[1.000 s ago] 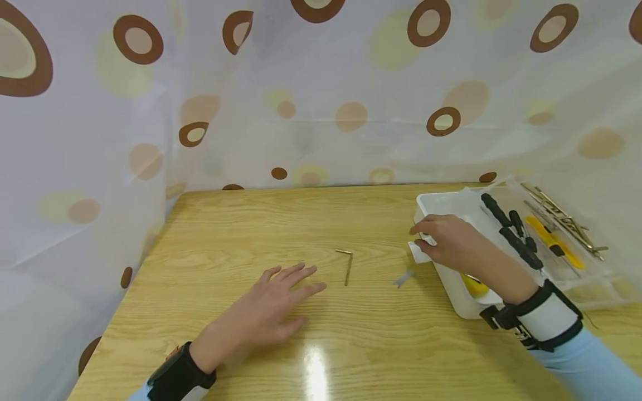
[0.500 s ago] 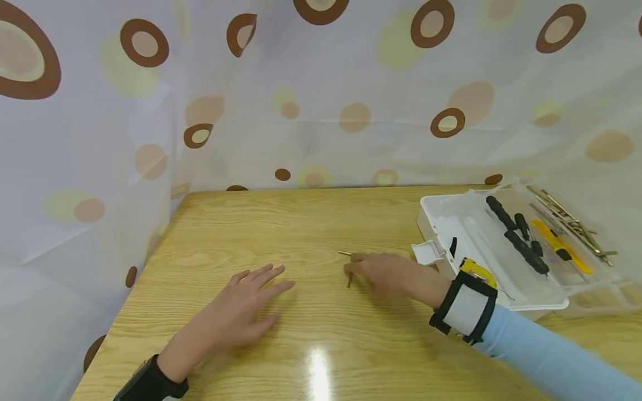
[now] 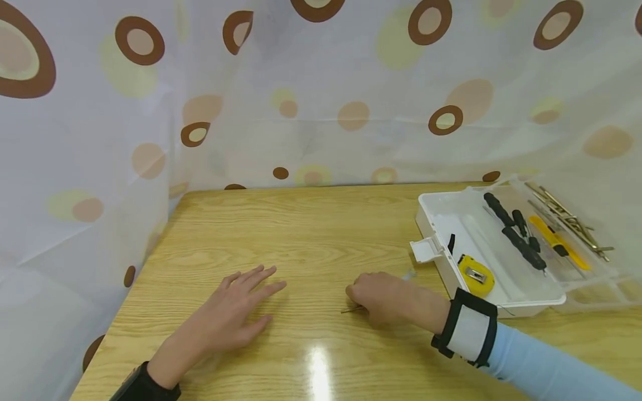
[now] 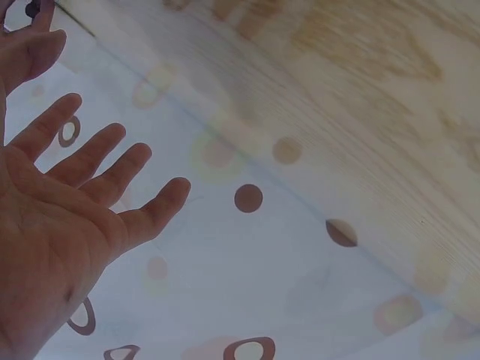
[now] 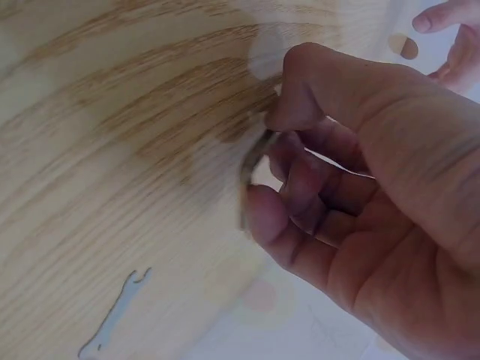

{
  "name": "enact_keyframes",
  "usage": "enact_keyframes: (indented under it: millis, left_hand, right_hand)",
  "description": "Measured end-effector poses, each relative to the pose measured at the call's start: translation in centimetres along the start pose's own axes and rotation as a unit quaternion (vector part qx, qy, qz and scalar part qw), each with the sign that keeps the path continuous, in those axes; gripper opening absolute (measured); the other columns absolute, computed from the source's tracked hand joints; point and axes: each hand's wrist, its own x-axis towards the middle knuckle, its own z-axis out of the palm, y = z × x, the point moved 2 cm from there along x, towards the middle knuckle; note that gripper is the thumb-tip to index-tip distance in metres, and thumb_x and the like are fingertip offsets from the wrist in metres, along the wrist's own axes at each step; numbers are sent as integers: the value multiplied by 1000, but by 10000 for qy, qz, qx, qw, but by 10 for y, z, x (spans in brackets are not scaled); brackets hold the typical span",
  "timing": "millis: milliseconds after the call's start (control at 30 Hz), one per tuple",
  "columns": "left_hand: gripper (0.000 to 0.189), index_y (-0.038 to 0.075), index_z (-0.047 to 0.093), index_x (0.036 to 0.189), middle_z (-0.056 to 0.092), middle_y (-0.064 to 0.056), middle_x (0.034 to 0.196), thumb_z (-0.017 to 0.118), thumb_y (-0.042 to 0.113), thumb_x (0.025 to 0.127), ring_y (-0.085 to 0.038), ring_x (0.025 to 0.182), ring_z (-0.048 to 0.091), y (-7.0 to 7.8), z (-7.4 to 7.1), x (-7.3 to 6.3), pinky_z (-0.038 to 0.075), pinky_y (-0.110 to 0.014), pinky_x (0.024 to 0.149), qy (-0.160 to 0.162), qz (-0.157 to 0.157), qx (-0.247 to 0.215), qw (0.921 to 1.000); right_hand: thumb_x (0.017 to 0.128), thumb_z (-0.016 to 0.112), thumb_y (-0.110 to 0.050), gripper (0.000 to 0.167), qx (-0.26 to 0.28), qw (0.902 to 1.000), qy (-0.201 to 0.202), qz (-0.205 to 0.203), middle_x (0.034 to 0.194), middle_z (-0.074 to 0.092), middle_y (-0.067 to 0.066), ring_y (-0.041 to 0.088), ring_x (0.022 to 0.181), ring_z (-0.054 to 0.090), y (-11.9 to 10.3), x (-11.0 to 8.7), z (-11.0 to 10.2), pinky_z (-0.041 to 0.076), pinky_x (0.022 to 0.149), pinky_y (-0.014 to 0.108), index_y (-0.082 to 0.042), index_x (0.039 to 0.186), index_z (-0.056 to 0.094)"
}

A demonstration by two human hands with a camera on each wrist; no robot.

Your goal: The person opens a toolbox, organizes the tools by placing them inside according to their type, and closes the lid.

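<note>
My right hand (image 3: 393, 298) pinches a brass-coloured L-shaped hex key (image 3: 351, 309) between thumb and fingers, low over the wooden table. In the right wrist view the bent key (image 5: 256, 161) shows at the fingertips, part of it covered by them. A small grey-blue open-ended wrench (image 5: 114, 313) lies on the table near that hand; the head view shows just one end of it beyond the wrist. To the left, my left hand (image 3: 233, 314) is spread with straight fingers, holding nothing, palm visible in the left wrist view.
At right stands a white toolbox (image 3: 426, 220) with a raised latch (image 3: 425, 250). Inside are a yellow tape measure (image 3: 475, 275) and a small black piece (image 3: 451, 244). Its clear lid (image 3: 597, 295) carries black-handled screwdrivers (image 3: 524, 248), a yellow-handled tool (image 3: 559, 242) and several brass hex keys (image 3: 569, 220). A patterned curtain (image 3: 321, 100) hangs behind.
My right hand has left the toolbox latch, reached the hex key on the table, gripped it and drawn it toward me. My left hand has shifted left.
</note>
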Motion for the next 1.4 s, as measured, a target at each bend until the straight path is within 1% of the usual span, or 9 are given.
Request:
enact_keyframes:
  millis: [167,333,433,533,700,867,1067,1267,1400]
  left_hand:
    - [62,20,57,147,51,-16,155,78,30,90,-39,140,52,-1,-1,0,49,-65,100,54,-10,-46,10000]
    - [64,21,53,150,48,-15,157,77,32,91,-38,140,52,-5,0,1,48,-66,101,78,-78,-39,9999]
    - [66,20,52,151,47,-15,158,77,33,91,-39,140,52,-7,0,6,47,-67,101,212,-22,-86,9997]
    - [64,21,53,150,48,-13,158,76,32,92,-38,142,51,-6,2,14,46,-66,103,245,118,-239,9993]
    - [60,21,51,151,46,-13,159,71,31,95,-38,145,47,8,7,28,43,-67,106,-150,548,-572,9967]
    - [58,24,51,151,45,-11,160,69,32,96,-36,147,45,27,10,40,41,-67,109,-348,899,-659,9932]
    - [57,26,51,150,46,-9,160,68,35,96,-33,146,46,47,15,50,43,-64,108,-374,1280,-438,9901]
    - [57,27,51,150,47,-7,159,68,35,97,-31,146,47,58,19,53,45,-61,107,-321,1460,-300,9883]
    - [57,28,50,151,46,-7,160,67,35,97,-29,147,45,61,20,55,45,-61,108,-366,1481,-247,9880]
  right_hand:
    - [75,68,1,30,22,9974,655,-295,69,39,-8,7,67,36,3,-3,-3,30,57,23,-19,66,47]
    - [75,63,0,32,421,9950,863,-292,71,32,-7,8,65,24,13,-7,-11,21,58,23,-19,65,40]
    - [78,61,6,25,626,9914,1088,-375,72,36,-5,7,66,25,23,-11,-22,23,59,21,-16,69,50]
    - [84,61,8,18,713,9882,1334,-249,77,48,-2,6,67,35,33,-22,-37,32,61,20,-9,80,66]
    - [90,65,5,17,672,9810,1811,201,88,62,4,4,69,48,54,-51,-61,41,61,21,-3,101,75]
    - [88,70,4,14,243,9658,2532,510,83,59,2,5,67,47,83,-84,-72,44,58,22,-2,99,76]
    - [80,77,6,16,-341,9399,3277,891,79,61,2,9,66,53,123,-126,-71,46,56,23,0,95,77]
    - [77,78,6,16,-620,9169,3536,1747,76,63,6,16,65,54,156,-166,-69,42,51,24,5,94,76]
    - [79,77,5,16,-800,8977,3673,2298,71,65,14,28,64,60,172,-190,-69,42,47,30,10,94,75]
